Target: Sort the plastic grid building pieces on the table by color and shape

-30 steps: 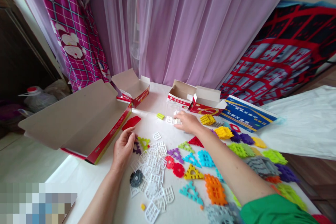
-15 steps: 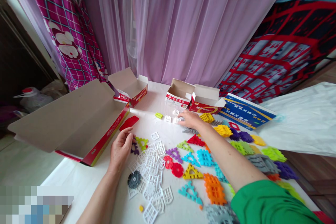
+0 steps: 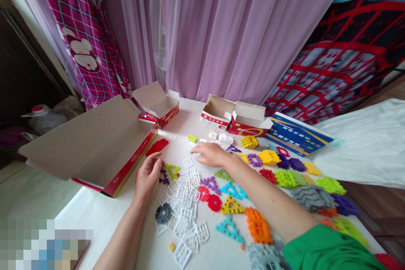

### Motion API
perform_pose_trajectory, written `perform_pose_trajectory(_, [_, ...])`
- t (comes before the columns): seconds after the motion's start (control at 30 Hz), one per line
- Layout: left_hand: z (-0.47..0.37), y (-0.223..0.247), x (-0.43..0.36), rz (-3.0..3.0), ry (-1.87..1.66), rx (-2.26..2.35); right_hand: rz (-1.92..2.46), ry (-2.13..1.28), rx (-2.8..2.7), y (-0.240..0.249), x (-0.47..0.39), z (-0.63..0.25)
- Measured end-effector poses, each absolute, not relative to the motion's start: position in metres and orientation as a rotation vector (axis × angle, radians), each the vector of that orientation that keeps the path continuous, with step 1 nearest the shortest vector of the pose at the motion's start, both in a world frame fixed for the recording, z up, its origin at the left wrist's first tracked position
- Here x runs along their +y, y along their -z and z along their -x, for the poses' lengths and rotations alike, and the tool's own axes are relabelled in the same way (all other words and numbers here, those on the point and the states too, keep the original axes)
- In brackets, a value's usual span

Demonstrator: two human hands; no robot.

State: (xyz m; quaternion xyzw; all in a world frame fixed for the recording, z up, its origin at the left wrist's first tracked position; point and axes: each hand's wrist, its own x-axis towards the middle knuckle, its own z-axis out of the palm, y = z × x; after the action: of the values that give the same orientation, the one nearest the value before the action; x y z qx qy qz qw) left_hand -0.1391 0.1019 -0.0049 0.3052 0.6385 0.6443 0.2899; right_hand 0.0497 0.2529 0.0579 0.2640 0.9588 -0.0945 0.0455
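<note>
My left hand (image 3: 148,177) rests on the white table with its fingers loosely curved and the thumb a little apart; I see nothing held in it. Beside its fingertips lie a purple plastic piece (image 3: 163,176) and a lime triangle (image 3: 172,171). My right hand (image 3: 209,154) hovers with fingers stretched leftward, holding nothing visible. A single white window piece (image 3: 188,162) lies just below its fingertips. Between my arms spreads a heap of white window pieces (image 3: 185,202). Behind the right hand are small stacks of white window pieces (image 3: 223,138) and a lime piece (image 3: 192,138).
A large open box (image 3: 95,164) stands at left, with a smaller open box (image 3: 163,109) behind. Two more open boxes (image 3: 218,112) (image 3: 249,120) and a blue box (image 3: 299,135) line the back. Coloured building pieces, including stacked yellow ones (image 3: 268,157), cover the right side.
My right hand has moved left and nearer from the small white stacks at the back, uncovering them. My left hand has stayed in nearly the same place.
</note>
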Motion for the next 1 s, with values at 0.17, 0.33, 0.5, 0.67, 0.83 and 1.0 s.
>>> perform_pose_trajectory(0.17, [0.140, 0.008, 0.102, -0.835, -1.722, 1.716, -0.569, 0.260, 2.908, -0.051, 0.237, -0.029])
perform_pose_trajectory(0.33, [0.139, 0.007, 0.102, -0.812, -1.731, 1.691, -0.989, 0.058, 2.756, -0.050, 0.226, -0.031])
perform_pose_trajectory(0.5, [0.138, 0.005, 0.103, -0.792, -1.730, 1.675, -1.009, 0.117, 2.777, -0.047, 0.226, -0.044])
perform_pose_trajectory(0.67, [0.138, 0.004, 0.103, -0.794, -1.717, 1.687, -0.976, 0.203, 2.770, -0.046, 0.231, -0.046])
perform_pose_trajectory(0.83, [0.139, 0.003, 0.102, -0.804, -1.725, 1.694, -0.994, 0.179, 2.750, -0.048, 0.242, -0.046])
perform_pose_trajectory(1.0, [0.139, 0.003, 0.102, -0.808, -1.724, 1.701, -1.337, 0.169, 2.748, -0.055, 0.280, -0.055])
